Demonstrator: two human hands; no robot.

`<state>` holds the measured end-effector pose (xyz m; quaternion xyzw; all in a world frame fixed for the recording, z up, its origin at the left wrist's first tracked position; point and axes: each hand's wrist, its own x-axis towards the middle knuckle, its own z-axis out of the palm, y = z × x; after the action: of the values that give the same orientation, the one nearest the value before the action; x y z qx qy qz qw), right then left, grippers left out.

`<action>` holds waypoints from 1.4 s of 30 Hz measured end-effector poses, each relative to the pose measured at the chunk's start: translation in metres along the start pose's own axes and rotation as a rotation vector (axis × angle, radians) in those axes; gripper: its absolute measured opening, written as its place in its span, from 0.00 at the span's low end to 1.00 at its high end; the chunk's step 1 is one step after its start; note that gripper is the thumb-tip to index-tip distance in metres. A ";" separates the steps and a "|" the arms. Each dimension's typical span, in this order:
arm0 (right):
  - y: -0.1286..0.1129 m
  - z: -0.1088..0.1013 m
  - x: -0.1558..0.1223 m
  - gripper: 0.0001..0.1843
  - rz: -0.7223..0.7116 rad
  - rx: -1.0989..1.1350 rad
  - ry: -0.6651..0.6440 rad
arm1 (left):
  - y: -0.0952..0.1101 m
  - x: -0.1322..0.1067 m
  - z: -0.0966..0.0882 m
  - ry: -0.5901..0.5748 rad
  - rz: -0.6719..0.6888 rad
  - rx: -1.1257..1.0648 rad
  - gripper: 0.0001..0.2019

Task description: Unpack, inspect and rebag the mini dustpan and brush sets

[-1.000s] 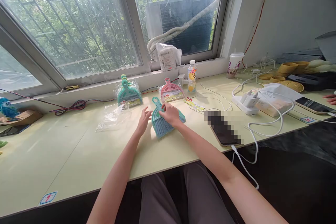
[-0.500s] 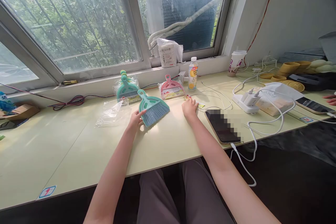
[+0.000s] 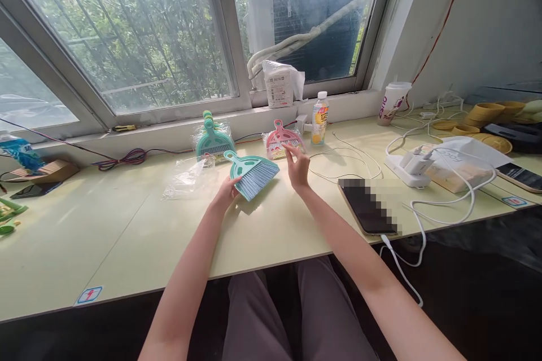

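My left hand (image 3: 227, 190) grips the lower edge of a teal mini dustpan with a blue-bristled brush (image 3: 254, 174) and holds it tilted just above the pale table (image 3: 127, 237). My right hand (image 3: 297, 164) hovers just right of it with the fingers drawn together and pointing up; what they pinch, if anything, I cannot make out. Right behind that hand, a pink dustpan set in a clear bag (image 3: 280, 141) leans at the window ledge. A teal bagged set (image 3: 214, 142) stands farther left. An empty clear bag (image 3: 186, 180) lies left of my left hand.
A phone (image 3: 364, 211) on a white cable lies right of my right arm. A drink bottle (image 3: 320, 125), a lidded cup (image 3: 392, 102), a charger block (image 3: 409, 166) with loose cables and yellow bowls (image 3: 486, 113) fill the right side. Wires (image 3: 127, 157) run along the ledge.
My left hand took over the teal dustpan and lifted it. My right hand let go, reached to a yellow label on the table, then rose near the pink set; the label no longer lies there.
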<state>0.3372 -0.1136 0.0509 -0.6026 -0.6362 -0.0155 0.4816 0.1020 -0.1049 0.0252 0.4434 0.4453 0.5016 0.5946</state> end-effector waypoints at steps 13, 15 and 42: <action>-0.027 0.030 -0.036 0.17 -0.359 0.230 -0.503 | 0.000 0.000 -0.003 -0.148 0.154 -0.124 0.24; -0.029 0.032 -0.037 0.17 -0.327 0.212 -0.438 | 0.001 0.000 -0.002 -0.112 0.148 -0.137 0.24; -0.020 0.046 -0.029 0.10 0.672 1.198 -0.407 | 0.015 0.000 -0.083 0.838 0.216 1.312 0.19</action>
<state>0.2885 -0.1137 0.0193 -0.3888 -0.3924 0.5985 0.5802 0.0177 -0.0969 0.0220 0.5186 0.7921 0.3166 -0.0584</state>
